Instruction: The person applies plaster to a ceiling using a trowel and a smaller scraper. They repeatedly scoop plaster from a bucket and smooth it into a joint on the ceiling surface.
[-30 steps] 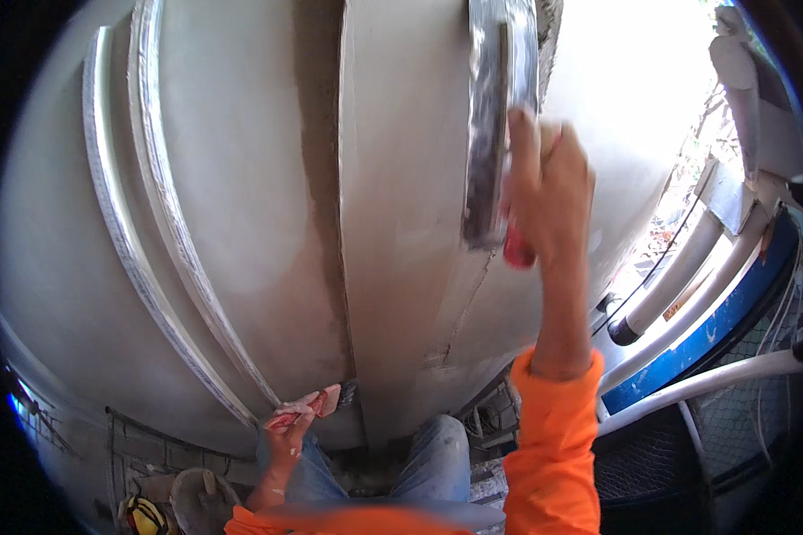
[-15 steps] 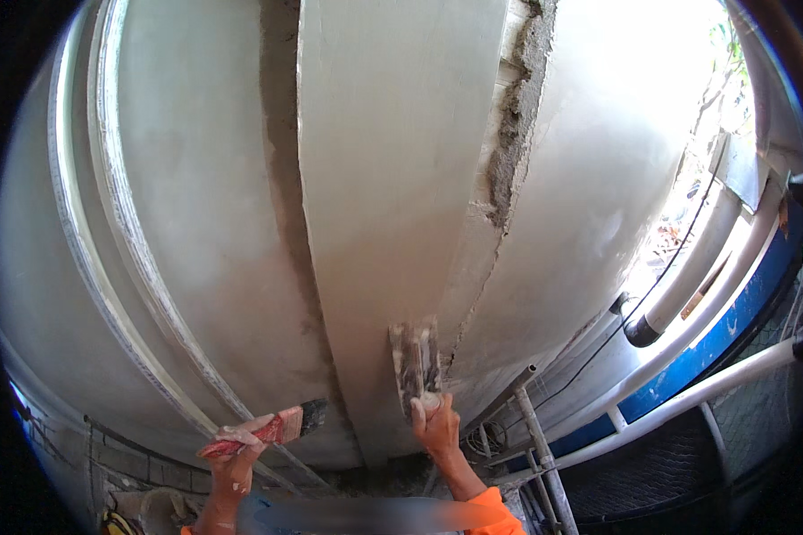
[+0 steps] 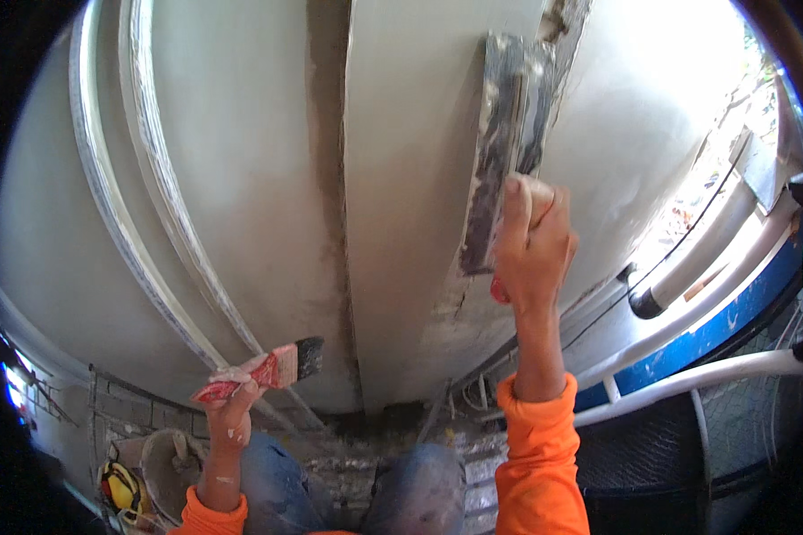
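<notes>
While your right hand (image 3: 533,241) keeps a closed grip on the trowel (image 3: 495,152) at upper right and your left hand (image 3: 229,401) holds the paintbrush (image 3: 263,370), the column (image 3: 401,223) looks mostly smooth, with its rough right edge (image 3: 558,53) left.

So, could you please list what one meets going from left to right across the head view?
Yellow object on the ground → left hand → paintbrush → dark groove in the wall → plastering trowel → right hand → white pipe
</notes>
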`<move>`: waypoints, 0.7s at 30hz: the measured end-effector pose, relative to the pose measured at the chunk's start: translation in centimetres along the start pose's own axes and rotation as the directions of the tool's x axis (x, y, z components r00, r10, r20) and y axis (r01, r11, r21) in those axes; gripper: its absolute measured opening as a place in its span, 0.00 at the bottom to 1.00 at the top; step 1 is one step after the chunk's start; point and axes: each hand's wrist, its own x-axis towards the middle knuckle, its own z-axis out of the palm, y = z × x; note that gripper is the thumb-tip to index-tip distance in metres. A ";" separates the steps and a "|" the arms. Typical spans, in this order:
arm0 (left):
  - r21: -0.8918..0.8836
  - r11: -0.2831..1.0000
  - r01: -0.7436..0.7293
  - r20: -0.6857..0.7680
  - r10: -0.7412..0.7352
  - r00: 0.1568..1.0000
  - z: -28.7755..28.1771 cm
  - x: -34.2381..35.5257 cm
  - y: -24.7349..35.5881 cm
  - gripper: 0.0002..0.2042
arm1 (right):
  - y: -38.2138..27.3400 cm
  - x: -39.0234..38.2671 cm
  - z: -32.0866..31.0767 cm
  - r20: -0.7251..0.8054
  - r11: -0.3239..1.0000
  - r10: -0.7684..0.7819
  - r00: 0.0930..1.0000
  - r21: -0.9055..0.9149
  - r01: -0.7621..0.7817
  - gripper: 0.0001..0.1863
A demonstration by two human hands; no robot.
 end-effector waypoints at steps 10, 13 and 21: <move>-0.094 0.993 -0.073 -0.099 0.063 0.993 -3.4 -1.2 2.1 0.12 | 14.3 -21.6 5.2 0.230 0.984 0.172 0.958 0.000 -0.177 0.23; -0.081 0.992 -0.100 -0.099 0.091 0.991 -3.6 -1.5 3.0 0.13 | 20.5 -32.3 7.4 0.314 0.952 0.305 0.899 -0.105 -0.287 0.23; 0.126 0.967 -0.220 0.028 0.218 0.975 0.5 -0.3 7.0 0.14 | 22.6 -46.3 -1.2 0.643 0.953 0.274 0.715 -0.279 -0.114 0.13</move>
